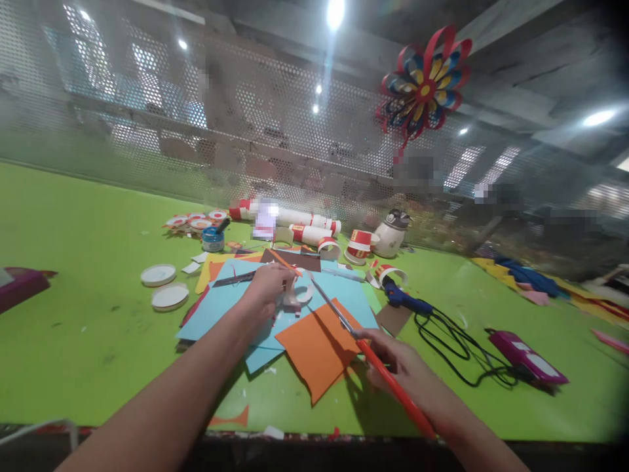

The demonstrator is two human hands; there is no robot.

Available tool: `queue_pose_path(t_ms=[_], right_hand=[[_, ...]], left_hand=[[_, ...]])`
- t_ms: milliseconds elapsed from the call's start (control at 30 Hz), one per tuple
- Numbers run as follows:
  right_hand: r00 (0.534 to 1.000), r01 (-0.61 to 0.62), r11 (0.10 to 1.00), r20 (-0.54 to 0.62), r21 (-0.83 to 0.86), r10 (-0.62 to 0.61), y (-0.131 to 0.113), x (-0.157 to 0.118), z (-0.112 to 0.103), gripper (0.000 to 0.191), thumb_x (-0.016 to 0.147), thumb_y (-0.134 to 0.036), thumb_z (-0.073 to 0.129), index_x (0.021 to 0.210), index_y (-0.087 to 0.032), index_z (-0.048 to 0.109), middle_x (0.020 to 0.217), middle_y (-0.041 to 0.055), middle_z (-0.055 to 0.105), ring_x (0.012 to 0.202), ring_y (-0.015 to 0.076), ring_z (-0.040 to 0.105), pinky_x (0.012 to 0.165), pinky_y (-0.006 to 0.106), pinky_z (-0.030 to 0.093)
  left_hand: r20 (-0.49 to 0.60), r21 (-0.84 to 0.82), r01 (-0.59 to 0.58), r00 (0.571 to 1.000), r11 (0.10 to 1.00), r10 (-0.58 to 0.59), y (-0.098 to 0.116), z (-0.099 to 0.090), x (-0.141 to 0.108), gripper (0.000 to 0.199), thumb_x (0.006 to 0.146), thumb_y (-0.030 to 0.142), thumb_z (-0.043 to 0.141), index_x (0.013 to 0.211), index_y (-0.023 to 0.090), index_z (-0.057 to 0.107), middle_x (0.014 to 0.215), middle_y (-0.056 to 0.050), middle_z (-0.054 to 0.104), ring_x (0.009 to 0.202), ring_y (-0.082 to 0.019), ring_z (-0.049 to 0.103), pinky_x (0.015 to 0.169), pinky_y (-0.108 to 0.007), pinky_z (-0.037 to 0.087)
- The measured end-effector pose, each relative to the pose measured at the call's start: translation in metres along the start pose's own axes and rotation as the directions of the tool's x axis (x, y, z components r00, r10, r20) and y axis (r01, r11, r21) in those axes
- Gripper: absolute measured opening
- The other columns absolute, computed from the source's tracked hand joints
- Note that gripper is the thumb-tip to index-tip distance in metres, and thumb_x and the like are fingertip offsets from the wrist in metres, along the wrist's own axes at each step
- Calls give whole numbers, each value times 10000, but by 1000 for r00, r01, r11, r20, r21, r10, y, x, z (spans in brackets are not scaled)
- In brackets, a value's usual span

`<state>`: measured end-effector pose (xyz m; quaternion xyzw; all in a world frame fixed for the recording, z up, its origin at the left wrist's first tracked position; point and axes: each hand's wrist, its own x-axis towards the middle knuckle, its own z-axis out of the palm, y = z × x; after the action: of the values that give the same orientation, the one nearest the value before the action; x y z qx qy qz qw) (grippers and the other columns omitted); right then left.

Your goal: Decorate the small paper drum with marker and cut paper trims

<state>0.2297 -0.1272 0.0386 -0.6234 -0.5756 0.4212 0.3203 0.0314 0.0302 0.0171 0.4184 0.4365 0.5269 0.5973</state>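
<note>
My right hand (400,367) is wrapped round the red handles of a pair of scissors (344,318), whose metal blades point up and left over the paper. My left hand (269,285) is closed above the stack, its fingertips pinched at the end of a thin orange paper strip (281,259). Below it lie light-blue paper sheets (216,314). A rough-edged orange sheet (319,347) rests on them, under the scissors. Beside my left fingertips is a white paper ring (302,288). Another dark-bladed tool (230,280) lies left of that hand, partly hidden.
Right of the paper lies a blue glue gun (405,299), its black cord looping toward a purple box (528,359). White lids (170,297) and a blue jar (213,239) stand left. Cut red-and-white cups (360,246) and a pale container (390,236) line the back.
</note>
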Motion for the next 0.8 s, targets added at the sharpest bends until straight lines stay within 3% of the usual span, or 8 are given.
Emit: queue_pose_path(t_ms=[167,267,367,500,733,800], right_hand=[[999,5,1000,-47,7,-4,14,-3,-3,500,686,-338,649,1147,-147,623,669,-35,508,566,143,468,528,272,426],[989,32,975,-136,-221,-63,20,4,-1,425,740,-260,587,1152,-165,626,743,10,618,647,183,568,602,290,464],[969,16,865,-205,-502,-137,23,12,3,430,760,-170,536,1182,-174,617,959,89,701,851,237,652,774,333,476],[972,-25,761,-196,-648,-134,24,15,13,413,822,-205,517,1226,-173,593,1074,142,697,1014,288,653,825,351,464],[987,24,593,-76,-805,-143,14,9,15,315,917,-313,492,1156,-164,632,1005,152,679,939,334,648,779,416,445],[979,64,601,-67,-797,-194,4,8,9,318,923,-339,499,1138,-157,647,974,147,677,878,318,642,738,410,439]], left_hand=[[-92,90,-98,990,991,107,5,-11,9,133,532,144,721,528,173,591,531,7,581,577,-146,525,581,-269,367],[-92,102,-177,978,979,187,16,-12,4,119,533,160,740,539,177,622,563,9,592,620,-147,512,593,-261,344],[9,41,-186,983,982,186,25,-7,-7,128,551,224,763,582,158,658,631,-21,633,655,-152,531,638,-271,380],[191,-79,-123,972,989,136,30,2,-22,218,568,299,779,649,133,664,704,-49,646,687,-152,563,679,-288,421],[320,-178,-50,941,983,106,31,6,-36,266,582,301,829,671,126,649,726,-24,628,727,-134,565,725,-281,434],[357,-194,-20,930,981,90,31,7,-39,254,591,285,836,675,125,657,718,-19,629,721,-130,565,730,-277,433]])
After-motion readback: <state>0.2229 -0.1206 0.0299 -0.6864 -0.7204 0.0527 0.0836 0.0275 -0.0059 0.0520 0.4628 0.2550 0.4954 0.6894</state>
